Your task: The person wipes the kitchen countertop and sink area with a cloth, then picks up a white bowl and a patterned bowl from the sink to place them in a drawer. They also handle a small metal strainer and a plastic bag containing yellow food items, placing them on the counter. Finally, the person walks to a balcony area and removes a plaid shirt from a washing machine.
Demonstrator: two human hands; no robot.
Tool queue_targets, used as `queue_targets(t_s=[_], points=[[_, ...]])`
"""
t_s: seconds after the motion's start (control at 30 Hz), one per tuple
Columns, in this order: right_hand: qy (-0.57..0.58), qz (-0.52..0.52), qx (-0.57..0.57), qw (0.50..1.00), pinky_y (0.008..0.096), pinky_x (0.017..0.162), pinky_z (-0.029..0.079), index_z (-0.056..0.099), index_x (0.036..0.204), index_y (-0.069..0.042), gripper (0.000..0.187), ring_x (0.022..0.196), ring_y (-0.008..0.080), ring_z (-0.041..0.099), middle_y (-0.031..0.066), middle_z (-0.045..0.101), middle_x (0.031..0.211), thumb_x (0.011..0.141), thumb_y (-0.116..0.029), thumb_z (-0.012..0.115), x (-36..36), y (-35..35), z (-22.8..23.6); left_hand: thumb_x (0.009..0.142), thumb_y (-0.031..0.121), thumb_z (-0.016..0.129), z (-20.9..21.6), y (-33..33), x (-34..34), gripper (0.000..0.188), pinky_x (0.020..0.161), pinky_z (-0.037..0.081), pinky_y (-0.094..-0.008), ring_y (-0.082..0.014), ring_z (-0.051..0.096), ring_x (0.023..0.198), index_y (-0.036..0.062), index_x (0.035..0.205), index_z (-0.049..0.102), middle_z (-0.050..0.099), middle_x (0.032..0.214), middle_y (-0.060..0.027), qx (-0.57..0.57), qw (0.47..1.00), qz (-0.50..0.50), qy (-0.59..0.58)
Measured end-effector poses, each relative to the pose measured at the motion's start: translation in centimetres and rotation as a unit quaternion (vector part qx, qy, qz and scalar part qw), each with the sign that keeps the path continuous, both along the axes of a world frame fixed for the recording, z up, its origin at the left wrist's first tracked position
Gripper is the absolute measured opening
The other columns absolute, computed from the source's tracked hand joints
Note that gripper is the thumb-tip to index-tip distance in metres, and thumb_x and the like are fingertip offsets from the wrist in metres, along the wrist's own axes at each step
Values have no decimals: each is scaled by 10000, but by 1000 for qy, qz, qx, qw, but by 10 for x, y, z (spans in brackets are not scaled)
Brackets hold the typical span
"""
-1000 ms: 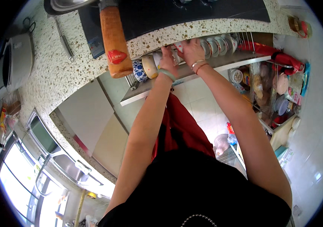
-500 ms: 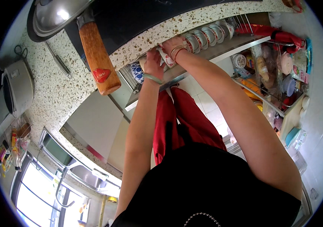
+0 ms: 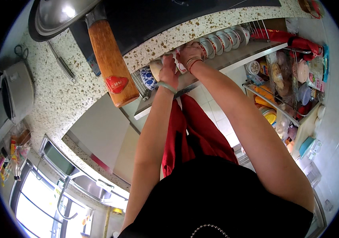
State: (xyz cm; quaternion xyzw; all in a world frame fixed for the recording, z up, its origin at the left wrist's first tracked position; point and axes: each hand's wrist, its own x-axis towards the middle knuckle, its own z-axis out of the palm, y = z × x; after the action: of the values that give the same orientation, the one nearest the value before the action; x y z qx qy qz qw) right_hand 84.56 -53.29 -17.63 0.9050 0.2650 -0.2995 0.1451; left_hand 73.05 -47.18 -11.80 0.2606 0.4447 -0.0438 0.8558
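I have the right hand [image 3: 191, 54] bent against a white ceramic bowl with red markings [image 3: 181, 65]; whether its grip is closed I cannot tell. The left hand [image 3: 168, 73] sits just beside, grip likewise indeterminate. Hazard: an uneven hold could tip the bowl into the round white, red-patterned plates [image 3: 217, 43]; raising it too steeply could strike the speckled stone tabletop [image 3: 157, 47]. The bowl stands in the open grey drawer [image 3: 249, 59], its visible long axis running from tabletop edge toward the wearer; opening direction is hidden.
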Motion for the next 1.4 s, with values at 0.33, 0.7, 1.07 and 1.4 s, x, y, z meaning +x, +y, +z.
queue_targets(t_s=[0.33, 0.7, 1.07, 1.4], points=[[-2, -80, 64, 995, 499, 1028, 356, 439, 1331, -21, 642, 1221, 472, 438, 272, 433, 1359, 897, -490, 506, -7, -15, 10, 1007, 549, 317, -23, -20, 21, 672, 1109, 274, -429, -222, 321, 1388, 96, 1503, 279, 330, 1539, -26, -40, 999, 19, -16], [163, -236, 380, 879, 416, 941, 467, 481, 1344, -7, 568, 1127, 320, 578, 185, 574, 1277, 977, -439, 439, 5, -57, 55, 1016, 500, 334, 43, -17, 0, 664, 1110, 294, -444, -261, 307, 1391, 33, 1484, 278, 319, 1528, -101, -67, 996, 58, -25], [196, -740, 529, 367, 431, 938, 480, 415, 1345, 22, 634, 1172, 291, 513, 158, 491, 1290, 954, -465, 521, -50, -161, 139, 1010, 324, 429, 89, -53, -90, 604, 1108, 316, -490, -361, 346, 1366, -10, 1474, 234, 337, 1488, -212, -245, 956, 160, 33], [304, -737, 538, 274, 502, 1154, 251, 188, 1415, 129, 882, 1382, 376, 284, 241, 285, 1467, 950, -566, 470, -32, -143, 134, 984, 105, 399, 77, -31, -91, 521, 1138, 265, -574, -424, 280, 1395, -61, 1439, 206, 223, 1526, -249, -230, 952, 196, 57]])
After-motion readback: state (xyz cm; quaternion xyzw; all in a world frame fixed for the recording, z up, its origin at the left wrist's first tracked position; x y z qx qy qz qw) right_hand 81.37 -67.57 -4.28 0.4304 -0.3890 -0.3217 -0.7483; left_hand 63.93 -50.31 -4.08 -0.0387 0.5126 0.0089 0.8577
